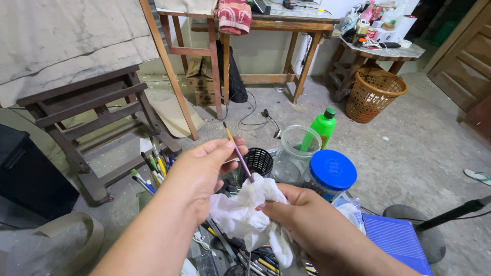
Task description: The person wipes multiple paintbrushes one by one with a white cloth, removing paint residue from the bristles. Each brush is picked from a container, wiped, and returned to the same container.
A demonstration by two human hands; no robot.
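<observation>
painter's home studio | easel (169, 66) | loose brushes (153, 168) | concrete floor (419, 138)

Two jars (299, 151), one bottle (323, 126)

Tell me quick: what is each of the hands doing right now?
Left hand: closed, pinching a thin paintbrush by its handle.
Right hand: closed on a crumpled white tissue wrapped around the brush's lower end.

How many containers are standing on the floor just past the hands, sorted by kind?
Clear plastic jar, open: 1
Jar with blue lid: 1
Green bottle: 1
Black mesh cup: 1
Total: 4
</observation>
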